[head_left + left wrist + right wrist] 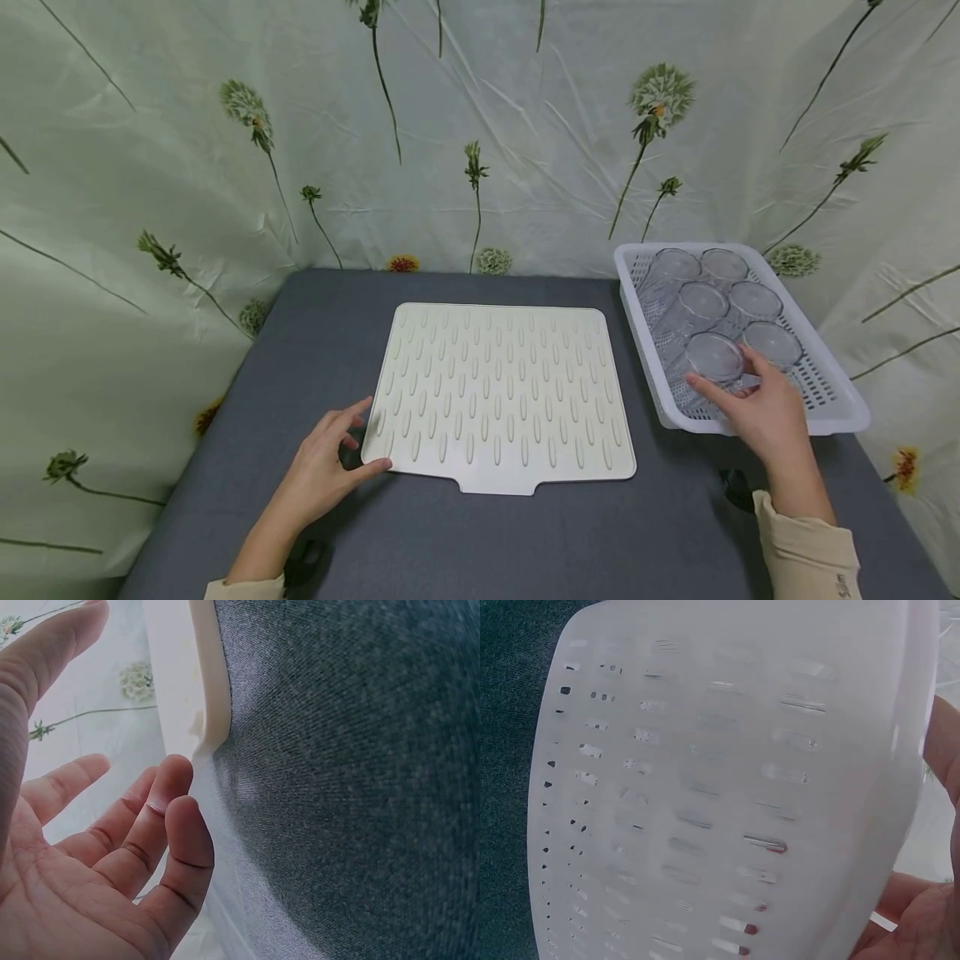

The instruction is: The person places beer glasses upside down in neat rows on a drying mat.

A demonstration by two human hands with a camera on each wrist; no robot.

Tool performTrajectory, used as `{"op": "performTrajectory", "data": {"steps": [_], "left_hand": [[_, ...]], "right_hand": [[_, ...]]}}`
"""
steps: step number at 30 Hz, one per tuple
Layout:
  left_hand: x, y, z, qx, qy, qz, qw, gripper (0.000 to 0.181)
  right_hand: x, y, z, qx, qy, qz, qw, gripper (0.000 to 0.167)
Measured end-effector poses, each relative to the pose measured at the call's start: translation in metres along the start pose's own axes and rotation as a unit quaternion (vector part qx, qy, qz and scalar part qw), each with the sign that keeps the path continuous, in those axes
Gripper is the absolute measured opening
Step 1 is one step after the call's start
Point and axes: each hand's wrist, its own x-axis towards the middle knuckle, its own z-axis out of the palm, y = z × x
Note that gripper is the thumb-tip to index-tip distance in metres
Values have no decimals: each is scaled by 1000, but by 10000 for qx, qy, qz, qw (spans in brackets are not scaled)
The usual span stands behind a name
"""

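A white drain board [495,400] with rows of raised oval ridges lies flat on the table. My left hand [322,471] is at its near left corner, thumb over the edge and fingers loosely bent, holding nothing. In the left wrist view, the fingers [176,787] are beside the board's rounded corner [214,712]. My right hand [768,408] reaches into a white perforated basket [813,321] holding several clear glasses. Its thumb and fingers grip the nearest left glass [715,357] from two sides. The basket wall [705,765] hides most of that grip in the right wrist view.
The other clear glasses [756,300] stand close together in the basket, in two rows. A dark grey cloth [570,542] covers the table. Behind it hangs a pale curtain [547,108] printed with dandelions.
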Motion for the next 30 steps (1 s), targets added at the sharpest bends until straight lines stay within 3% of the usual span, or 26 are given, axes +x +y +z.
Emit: {"op": "performTrajectory", "data": {"steps": [10,30], "left_hand": [[3,4,1,-78,37,86,9999,93],[11,14,4,-107,70,212,9997,89]], "right_hand": [[-7,2,-16,507,15,316,9982,104],[-15,-6,-32,958,575,363,9931,88]]}}
